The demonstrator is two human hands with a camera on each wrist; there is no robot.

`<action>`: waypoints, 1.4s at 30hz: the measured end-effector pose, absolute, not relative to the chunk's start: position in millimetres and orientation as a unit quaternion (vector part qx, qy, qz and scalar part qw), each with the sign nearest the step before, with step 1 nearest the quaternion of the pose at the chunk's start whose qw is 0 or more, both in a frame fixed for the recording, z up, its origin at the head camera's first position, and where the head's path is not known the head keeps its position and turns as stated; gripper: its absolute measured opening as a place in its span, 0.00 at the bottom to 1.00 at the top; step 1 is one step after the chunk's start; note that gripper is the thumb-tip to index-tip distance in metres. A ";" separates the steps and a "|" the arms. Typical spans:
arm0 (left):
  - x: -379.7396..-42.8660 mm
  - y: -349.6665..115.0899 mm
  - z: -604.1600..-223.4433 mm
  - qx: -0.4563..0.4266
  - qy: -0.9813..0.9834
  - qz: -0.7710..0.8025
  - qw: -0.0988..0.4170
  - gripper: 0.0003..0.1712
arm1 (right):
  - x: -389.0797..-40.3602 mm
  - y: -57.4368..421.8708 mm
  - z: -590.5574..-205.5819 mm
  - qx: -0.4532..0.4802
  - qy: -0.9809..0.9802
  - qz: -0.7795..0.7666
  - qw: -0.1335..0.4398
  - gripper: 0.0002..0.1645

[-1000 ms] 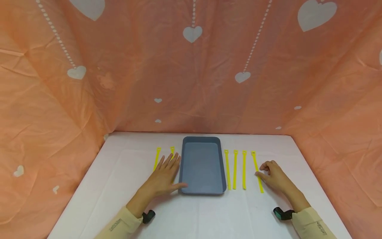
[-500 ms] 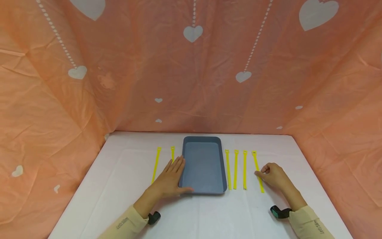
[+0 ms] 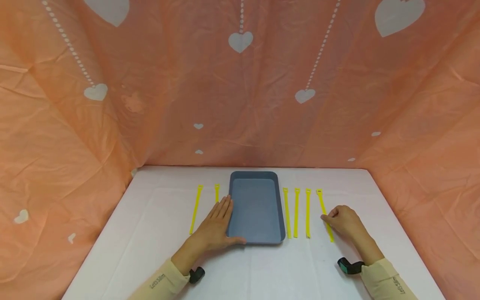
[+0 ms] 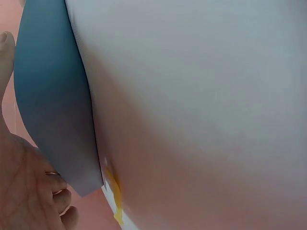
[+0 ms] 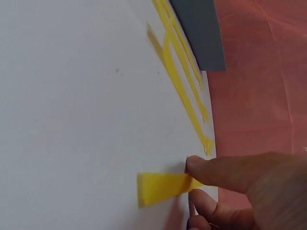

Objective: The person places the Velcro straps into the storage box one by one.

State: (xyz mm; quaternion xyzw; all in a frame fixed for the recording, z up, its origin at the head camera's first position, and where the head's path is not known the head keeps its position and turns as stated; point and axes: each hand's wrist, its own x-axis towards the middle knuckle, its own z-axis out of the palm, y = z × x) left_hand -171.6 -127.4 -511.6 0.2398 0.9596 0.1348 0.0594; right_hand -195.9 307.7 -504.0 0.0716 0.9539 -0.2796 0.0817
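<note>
A blue-grey rectangular tray (image 3: 256, 210) lies on the white table, its side wall close up in the left wrist view. My left hand (image 3: 213, 227) rests along the tray's left edge, fingers straight, thumb reaching over the near left corner. Between thumb and fingers, my right hand (image 3: 346, 221) pinches the rightmost yellow cable strap (image 3: 321, 200), which has a slotted head at its far end. The right wrist view shows that strap's tail (image 5: 160, 187) sticking out from the pinch, raised off the table. Part of another yellow strap (image 3: 217, 191) is hidden behind my left hand.
Right of the tray lie three more yellow straps (image 3: 296, 212), roughly parallel. Another strap (image 3: 196, 210) lies farther left. The white tabletop (image 3: 157, 208) meets a peach curtain (image 3: 180, 104) with white hearts at the back and sides.
My left hand has slid right and slightly nearer, against the tray's edge. My right thumb and fingers have come together on the rightmost strap, whose near end has shifted slightly right.
</note>
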 end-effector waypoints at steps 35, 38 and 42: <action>-171.2 -125.2 -509.1 0.235 0.963 0.119 0.063 0.80 | -195.2 313.8 -501.9 0.076 0.936 -0.322 0.117 0.15; -171.5 -125.4 -509.1 0.233 0.964 0.111 0.062 0.80 | -195.0 315.9 -501.2 0.071 0.935 -0.329 0.115 0.16; -172.1 -126.2 -509.6 0.235 0.964 0.109 0.065 0.80 | -194.0 318.1 -500.3 0.073 0.930 -0.343 0.112 0.16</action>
